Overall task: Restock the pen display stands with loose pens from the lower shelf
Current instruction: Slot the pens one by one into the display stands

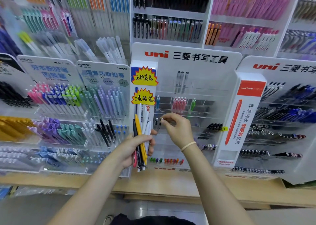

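Observation:
My left hand (136, 147) grips a bundle of loose pens (141, 135): black, yellow, white and a pink one at the bottom, held upright in front of the white uni display stand (186, 57). My right hand (177, 130) pinches the top of a dark pen (160, 124) with thumb and fingertips. That pen stands upright in a clear slot of the stand's third row, next to another dark pen (156, 122). A pale band circles my right wrist.
The stand holds red pens (179, 104), a green pen (192, 105) and a blue one (157, 102) in upper rows. Kokuyo stands (102, 70) with pastel pens sit left, another uni stand (282, 105) right. A wooden shelf edge (153, 183) runs below.

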The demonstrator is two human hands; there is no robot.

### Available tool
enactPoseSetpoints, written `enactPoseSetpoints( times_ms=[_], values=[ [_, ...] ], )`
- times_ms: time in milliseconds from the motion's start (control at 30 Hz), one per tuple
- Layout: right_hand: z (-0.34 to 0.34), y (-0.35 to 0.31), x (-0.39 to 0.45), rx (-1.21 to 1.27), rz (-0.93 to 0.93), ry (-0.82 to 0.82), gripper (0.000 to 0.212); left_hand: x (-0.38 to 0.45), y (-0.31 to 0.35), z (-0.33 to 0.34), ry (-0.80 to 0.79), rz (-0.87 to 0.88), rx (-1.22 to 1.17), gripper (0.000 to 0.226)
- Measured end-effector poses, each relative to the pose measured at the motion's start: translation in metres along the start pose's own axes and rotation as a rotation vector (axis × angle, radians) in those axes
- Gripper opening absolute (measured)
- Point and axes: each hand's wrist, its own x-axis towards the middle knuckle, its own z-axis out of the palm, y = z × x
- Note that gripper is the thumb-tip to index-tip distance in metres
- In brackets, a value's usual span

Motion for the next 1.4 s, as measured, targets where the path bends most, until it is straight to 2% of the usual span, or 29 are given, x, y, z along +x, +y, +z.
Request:
enactPoseSetpoints(
  times_ms=[200, 267, 333, 367, 467, 533, 667, 800, 900, 967, 1067, 1200, 1300, 1400],
  values=[
    [-0.008, -0.001, 0.004, -0.061, 0.014, -0.100, 0.013, 0.003, 0.000, 0.003, -0.006, -0.012, -0.020, 0.036],
    [-0.014, -0.007, 0.001, -0.076, -0.036, -0.044, 0.014, 0.003, 0.000, 0.004, -0.012, -0.012, -0.030, 0.036],
    [-0.022, -0.019, -0.005, 0.032, -0.015, 0.018, 0.009, 0.004, 0.001, 0.006, -0.026, -0.013, -0.021, 0.034],
    [-0.026, -0.024, -0.007, 0.124, 0.041, -0.015, 0.007, 0.005, 0.001, 0.008, -0.036, -0.016, -0.011, 0.033],
    [-0.031, -0.035, -0.013, 0.298, 0.203, -0.246, 0.011, 0.006, 0.002, 0.017, -0.064, -0.029, 0.029, 0.032],
    [-0.033, -0.034, -0.017, 0.375, 0.276, -0.283, 0.013, 0.005, 0.001, 0.024, -0.072, -0.024, 0.064, 0.031],
    [-0.037, -0.023, -0.023, 0.517, 0.374, -0.194, 0.016, 0.004, -0.003, 0.026, 0.010, -0.023, 0.108, 0.023],
    [-0.045, -0.016, -0.024, 0.637, 0.456, 0.083, 0.021, -0.006, -0.009, 0.020, 0.076, -0.063, 0.095, 0.020],
    [-0.053, -0.018, -0.025, 0.705, 0.475, 0.272, 0.018, -0.012, -0.010, 0.014, 0.180, -0.038, 0.004, 0.032],
    [-0.052, -0.026, -0.029, 0.777, 0.473, 0.289, 0.012, -0.015, -0.007, 0.011, 0.230, 0.020, -0.085, 0.036],
    [-0.037, -0.047, -0.040, 0.867, 0.473, 0.187, 0.004, -0.019, 0.004, 0.009, 0.275, 0.086, -0.181, 0.035],
    [-0.001, -0.072, -0.059, 0.831, 0.527, 0.001, 0.011, -0.027, 0.018, 0.001, 0.310, 0.111, -0.205, 0.037],
    [0.024, -0.085, -0.073, 0.739, 0.540, -0.118, 0.017, -0.037, 0.024, -0.012, 0.307, 0.101, -0.171, 0.016],
    [0.043, -0.094, -0.085, 0.641, 0.530, -0.184, 0.011, -0.045, 0.022, -0.033, 0.301, 0.107, -0.150, 0.010]
  ],
)
